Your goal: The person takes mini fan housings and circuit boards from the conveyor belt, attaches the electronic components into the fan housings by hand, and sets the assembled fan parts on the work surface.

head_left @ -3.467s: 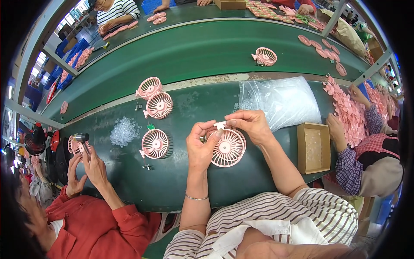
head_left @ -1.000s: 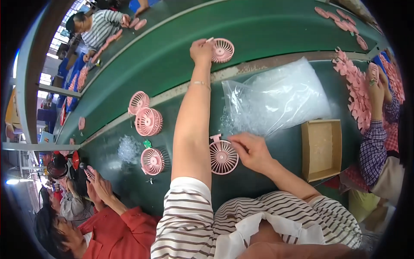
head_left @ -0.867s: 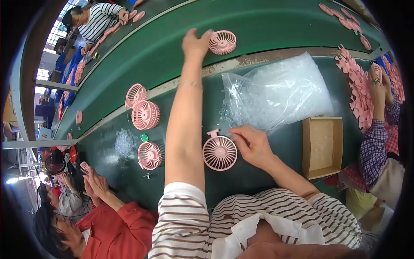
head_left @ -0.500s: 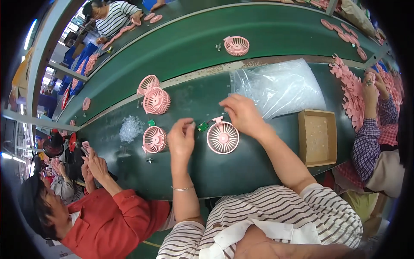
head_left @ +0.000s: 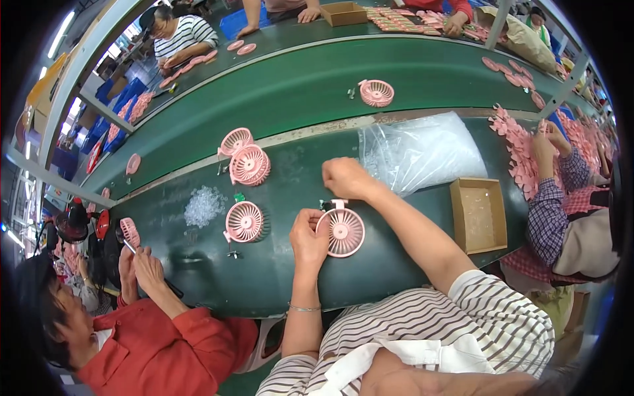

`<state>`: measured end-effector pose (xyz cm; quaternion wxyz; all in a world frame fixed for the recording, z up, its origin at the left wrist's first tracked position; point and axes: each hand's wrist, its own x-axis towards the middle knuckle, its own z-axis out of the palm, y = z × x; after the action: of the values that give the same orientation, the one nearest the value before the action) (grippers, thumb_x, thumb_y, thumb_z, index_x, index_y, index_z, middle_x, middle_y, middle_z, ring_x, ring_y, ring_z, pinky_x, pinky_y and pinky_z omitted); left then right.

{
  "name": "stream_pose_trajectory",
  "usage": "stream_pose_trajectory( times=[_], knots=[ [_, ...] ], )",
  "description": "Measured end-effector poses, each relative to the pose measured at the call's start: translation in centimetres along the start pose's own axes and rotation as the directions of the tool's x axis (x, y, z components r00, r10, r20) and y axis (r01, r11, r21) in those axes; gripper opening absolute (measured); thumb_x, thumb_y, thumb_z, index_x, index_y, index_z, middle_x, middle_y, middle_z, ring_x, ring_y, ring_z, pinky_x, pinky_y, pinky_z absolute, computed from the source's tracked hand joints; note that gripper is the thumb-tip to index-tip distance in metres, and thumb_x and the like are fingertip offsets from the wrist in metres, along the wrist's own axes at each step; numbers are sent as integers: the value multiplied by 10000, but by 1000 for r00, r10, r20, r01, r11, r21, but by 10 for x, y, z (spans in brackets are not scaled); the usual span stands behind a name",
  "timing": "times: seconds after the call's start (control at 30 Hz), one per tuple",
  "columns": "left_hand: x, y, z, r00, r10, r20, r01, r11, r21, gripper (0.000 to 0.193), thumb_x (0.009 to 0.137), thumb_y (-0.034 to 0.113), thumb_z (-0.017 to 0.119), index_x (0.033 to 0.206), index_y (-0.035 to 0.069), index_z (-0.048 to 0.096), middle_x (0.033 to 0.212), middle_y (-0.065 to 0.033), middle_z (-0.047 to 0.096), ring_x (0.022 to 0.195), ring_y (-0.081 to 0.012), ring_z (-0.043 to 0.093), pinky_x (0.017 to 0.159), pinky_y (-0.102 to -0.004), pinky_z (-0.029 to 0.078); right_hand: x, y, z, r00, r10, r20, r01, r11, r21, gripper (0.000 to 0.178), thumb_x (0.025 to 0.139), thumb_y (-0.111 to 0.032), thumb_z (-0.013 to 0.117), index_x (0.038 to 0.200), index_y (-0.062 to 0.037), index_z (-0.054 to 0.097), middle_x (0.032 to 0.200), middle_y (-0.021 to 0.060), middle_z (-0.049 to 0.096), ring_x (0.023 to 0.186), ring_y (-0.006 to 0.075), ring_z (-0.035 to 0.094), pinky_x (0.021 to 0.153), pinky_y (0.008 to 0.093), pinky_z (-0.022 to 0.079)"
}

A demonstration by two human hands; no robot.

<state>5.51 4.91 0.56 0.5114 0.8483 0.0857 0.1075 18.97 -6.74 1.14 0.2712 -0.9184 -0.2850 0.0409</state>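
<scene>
A round pink fan housing [head_left: 341,232] with radial ribs lies on the green table in front of me. My left hand [head_left: 308,241] grips its left rim, with the fingers curled by its upper left edge. A small dark-green circuit board [head_left: 325,204] shows partly beside the housing's short stem. Beyond the stem, my right hand [head_left: 346,178] is closed above the table, apart from the housing; whatever its fingers may hold is hidden. Left of my left hand rests another pink fan housing [head_left: 244,222], with a green board [head_left: 239,197] at its top and a small metal part [head_left: 234,253] below.
Stacked pink housings [head_left: 250,165] stand farther left, near a pile of clear small pieces [head_left: 205,207]. A plastic bag [head_left: 429,153] and a cardboard box [head_left: 479,217] are on the right. A green conveyor [head_left: 264,86] runs behind. Co-workers sit at both sides.
My left hand has moved right and taken hold of the fan housing's rim. My right hand has shifted slightly left, its fingers now curled in. The view has tilted upward.
</scene>
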Motion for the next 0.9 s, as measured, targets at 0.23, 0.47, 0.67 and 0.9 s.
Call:
stream_pose_trajectory(
  times=[0.23,0.47,0.67,0.9],
  knots=[
    [2,-11,3,978,-185,97,194,629,-753,124,813,-65,478,918,-7,446,984,-165,605,810,-165,615,704,-256,512,-63,-16,-49,989,147,-22,-80,648,757,63,782,-2,606,837,4,577,685,40,587,598,87,568,502,225,455],
    [2,1,3,911,-209,357,406,294,-865,221,869,67,520,1070,-25,521,960,-136,617,836,-185,622,731,-299,522,-85,-10,-46,960,242,138,-205,277,939,162,772,12,632,923,70,634,785,109,639,641,135,619,584,224,513],
    [4,20,6,922,-256,290,372,380,-847,206,858,140,604,985,-22,601,854,-97,647,737,-140,626,658,-253,523,-88,-1,-43,966,195,169,-211,223,952,149,762,41,626,905,77,640,836,146,632,696,183,646,634,256,539],
    [8,24,12,921,-274,278,381,480,-790,185,839,87,617,985,-25,627,853,-74,651,731,-112,615,649,-229,507,-88,5,-44,950,263,171,-219,167,961,162,747,39,641,905,77,641,820,149,632,713,191,643,658,269,542]
  ],
)
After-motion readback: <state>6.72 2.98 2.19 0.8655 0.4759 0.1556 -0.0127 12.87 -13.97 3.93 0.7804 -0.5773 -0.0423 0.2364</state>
